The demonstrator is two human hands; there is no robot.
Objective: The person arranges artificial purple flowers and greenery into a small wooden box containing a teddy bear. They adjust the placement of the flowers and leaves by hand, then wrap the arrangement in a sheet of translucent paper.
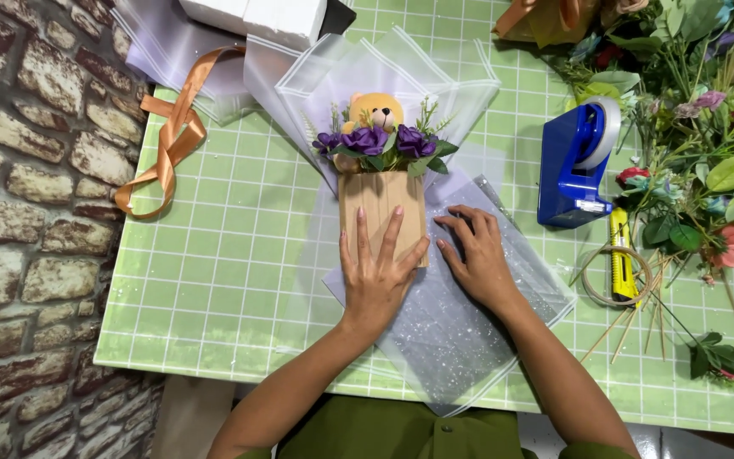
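A small bouquet lies on the green checked table (214,272): a yellow plush bear (375,110) and purple flowers (388,142) above a tan paper wrap (381,197). My left hand (377,276) rests flat on the lower end of the tan wrap, fingers spread. My right hand (473,255) presses flat on a translucent glittery sheet (460,327) just right of the wrap. Clear film with white edges (401,68) fans out behind the flowers.
A blue tape dispenser (578,161) stands to the right, with a yellow utility knife (621,255) and a wire coil (605,280) below it. Loose artificial flowers and leaves (707,170) crowd the right side. An orange ribbon (172,136) lies at left, white boxes (265,17) at the top.
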